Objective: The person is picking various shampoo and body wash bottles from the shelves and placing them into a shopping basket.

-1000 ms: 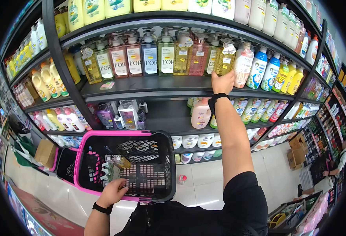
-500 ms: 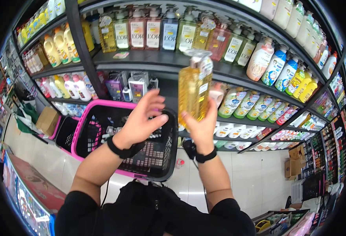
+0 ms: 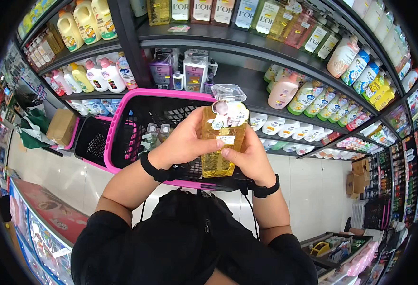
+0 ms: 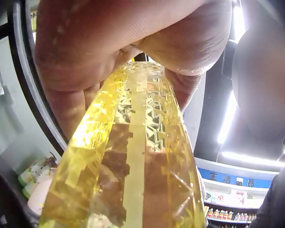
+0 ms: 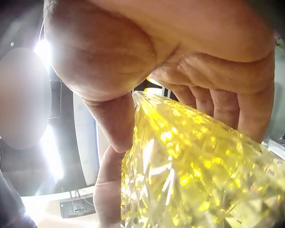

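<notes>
Both hands hold a yellow transparent pump bottle (image 3: pixel 218 161) upright in front of the body, above the near right part of a basket. The left hand (image 3: pixel 185 142) grips its left side, thumb across the front; the right hand (image 3: pixel 251 159) grips the right side, thumb also on the front. A clear cap and a white tag (image 3: pixel 237 115) are at the bottle's top. The left wrist view shows the bottle's faceted side (image 4: pixel 133 156) under the palm. In the right wrist view, fingers (image 5: pixel 223 107) and thumb lie around the yellow bottle (image 5: pixel 194 166).
The black basket with a pink rim (image 3: pixel 116 128) holds several small-capped bottles (image 3: pixel 154 135). A second black basket (image 3: pixel 92 142) stands to its left. Shelves (image 3: pixel 228 50) of bottles run across the back. A cardboard box (image 3: pixel 62 127) is at the left, a display case (image 3: pixel 52 218) at lower left.
The right hand has taken the yellow bottle off the shelf and brought it down in front of the body. The left hand has left the basket and now grips the bottle too. The view has shifted.
</notes>
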The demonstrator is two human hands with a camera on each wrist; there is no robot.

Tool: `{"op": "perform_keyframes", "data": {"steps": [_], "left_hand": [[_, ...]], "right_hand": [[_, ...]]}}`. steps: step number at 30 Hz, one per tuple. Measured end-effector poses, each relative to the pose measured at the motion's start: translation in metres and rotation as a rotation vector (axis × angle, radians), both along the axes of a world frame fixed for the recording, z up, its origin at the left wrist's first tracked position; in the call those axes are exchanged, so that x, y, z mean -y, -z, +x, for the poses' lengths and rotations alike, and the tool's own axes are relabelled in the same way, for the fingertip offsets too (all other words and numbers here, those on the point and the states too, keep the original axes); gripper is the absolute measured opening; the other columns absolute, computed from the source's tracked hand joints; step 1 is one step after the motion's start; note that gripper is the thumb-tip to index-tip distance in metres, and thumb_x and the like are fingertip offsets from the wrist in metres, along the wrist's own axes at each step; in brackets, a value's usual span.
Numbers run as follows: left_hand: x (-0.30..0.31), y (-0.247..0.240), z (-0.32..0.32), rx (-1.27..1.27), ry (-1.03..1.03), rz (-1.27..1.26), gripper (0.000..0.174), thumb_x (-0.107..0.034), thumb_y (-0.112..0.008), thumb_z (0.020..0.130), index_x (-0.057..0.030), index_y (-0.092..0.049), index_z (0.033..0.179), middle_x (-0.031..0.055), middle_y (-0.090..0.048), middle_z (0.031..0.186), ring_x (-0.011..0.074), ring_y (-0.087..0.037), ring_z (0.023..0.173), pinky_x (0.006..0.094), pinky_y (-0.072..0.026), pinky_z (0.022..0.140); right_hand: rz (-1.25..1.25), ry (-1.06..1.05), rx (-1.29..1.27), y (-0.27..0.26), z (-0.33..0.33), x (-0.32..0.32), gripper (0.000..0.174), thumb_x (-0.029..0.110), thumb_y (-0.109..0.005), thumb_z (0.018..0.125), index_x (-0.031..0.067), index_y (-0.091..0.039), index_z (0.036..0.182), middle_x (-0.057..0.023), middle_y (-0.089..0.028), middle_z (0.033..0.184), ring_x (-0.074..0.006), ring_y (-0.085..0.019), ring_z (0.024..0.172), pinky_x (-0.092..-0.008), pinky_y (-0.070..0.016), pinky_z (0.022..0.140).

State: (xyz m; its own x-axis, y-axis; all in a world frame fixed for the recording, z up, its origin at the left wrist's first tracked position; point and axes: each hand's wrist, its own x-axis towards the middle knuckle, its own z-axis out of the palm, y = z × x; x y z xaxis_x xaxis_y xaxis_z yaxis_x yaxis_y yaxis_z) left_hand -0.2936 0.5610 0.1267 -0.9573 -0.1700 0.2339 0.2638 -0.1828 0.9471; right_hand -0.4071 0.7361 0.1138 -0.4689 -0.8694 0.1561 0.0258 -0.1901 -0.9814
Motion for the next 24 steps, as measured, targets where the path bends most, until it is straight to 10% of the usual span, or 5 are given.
{"op": "perform_keyframes", "data": {"steps": [8, 24], "left_hand": [[0.109, -0.028, 0.075, -0.011, -0.004, -0.154, 0.093, -0.010, -0.082, 0.081, -0.0044, -0.027, 0.155, 0.0163, -0.049, 0.139, 0.0248, -0.056, 0.121, 0.0379, -0.0483, 0.100], [0.189, -0.055, 0.096, -0.116, 0.157, -1.186, 0.055, -0.019, -0.074, 0.078, -0.0044, -0.060, 0.129, 0.0167, -0.064, 0.105, 0.0337, -0.063, 0.100, 0.0414, -0.0519, 0.086]], "right_hand": [[0.034, 0.080, -0.045, 0.009, 0.069, 0.071, 0.073, 0.006, -0.075, 0.088, -0.0059, -0.034, 0.146, -0.0171, -0.057, 0.134, -0.0229, -0.058, 0.123, -0.0379, -0.0468, 0.106], [0.273, 0.176, -0.511, 0.070, 0.088, 0.128, 0.071, 0.012, -0.082, 0.080, -0.0051, -0.045, 0.139, -0.0229, -0.056, 0.132, -0.0361, -0.057, 0.123, -0.0401, -0.0447, 0.106]]}}
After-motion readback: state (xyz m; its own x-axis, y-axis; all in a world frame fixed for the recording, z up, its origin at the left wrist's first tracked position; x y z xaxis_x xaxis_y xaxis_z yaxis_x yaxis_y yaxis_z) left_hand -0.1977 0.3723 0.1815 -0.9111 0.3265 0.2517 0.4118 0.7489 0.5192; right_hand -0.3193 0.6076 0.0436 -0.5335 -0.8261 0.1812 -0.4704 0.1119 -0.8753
